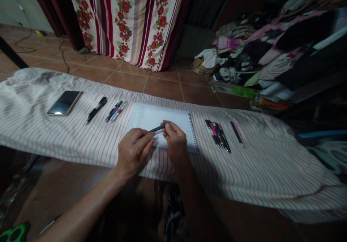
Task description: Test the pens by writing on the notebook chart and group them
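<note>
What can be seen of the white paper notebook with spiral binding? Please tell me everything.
The white paper notebook with spiral binding lies flat on a white cloth with pink and greyish stripes, its dark coil along the right edge. Its upward page carries faint marks like writing, too blurred to read. The left hand, right hand and a slim dark pen hide part of its lower half; whether they touch it is unclear.

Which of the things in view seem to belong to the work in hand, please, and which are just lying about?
Likely part of the work:
- dark pen, held between left hand and right hand
- notebook, beneath
- pens, grouped either side

Likely just lying about:
- phone
- clothes heap
- cardboard box
</note>
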`<state>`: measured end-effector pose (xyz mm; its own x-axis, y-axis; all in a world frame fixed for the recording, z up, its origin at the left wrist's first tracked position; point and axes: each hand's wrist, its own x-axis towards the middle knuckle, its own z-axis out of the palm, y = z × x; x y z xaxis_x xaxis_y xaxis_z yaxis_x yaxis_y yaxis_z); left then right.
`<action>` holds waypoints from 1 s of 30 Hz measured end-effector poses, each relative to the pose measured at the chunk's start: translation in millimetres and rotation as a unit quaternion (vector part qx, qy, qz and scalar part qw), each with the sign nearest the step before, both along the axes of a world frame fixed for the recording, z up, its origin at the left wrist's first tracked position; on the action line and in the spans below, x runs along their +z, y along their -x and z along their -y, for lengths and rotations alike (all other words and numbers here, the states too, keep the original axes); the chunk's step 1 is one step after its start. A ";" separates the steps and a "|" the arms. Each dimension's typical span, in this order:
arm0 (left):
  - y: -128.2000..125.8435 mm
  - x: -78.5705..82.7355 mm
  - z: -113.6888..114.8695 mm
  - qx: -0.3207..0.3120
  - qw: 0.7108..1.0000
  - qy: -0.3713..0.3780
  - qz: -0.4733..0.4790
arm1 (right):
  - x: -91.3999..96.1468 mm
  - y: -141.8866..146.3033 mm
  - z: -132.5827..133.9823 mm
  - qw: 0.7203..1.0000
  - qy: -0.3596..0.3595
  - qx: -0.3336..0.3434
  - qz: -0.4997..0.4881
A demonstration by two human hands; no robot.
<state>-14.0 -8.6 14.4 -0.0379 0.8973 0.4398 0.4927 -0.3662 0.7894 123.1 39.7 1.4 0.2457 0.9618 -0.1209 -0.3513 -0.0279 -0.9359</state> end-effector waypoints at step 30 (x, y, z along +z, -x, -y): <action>-7.0 -17.7 -5.3 0.038 0.980 0.042 -0.189 | 8.1 12.4 6.4 0.992 0.066 0.101 -0.046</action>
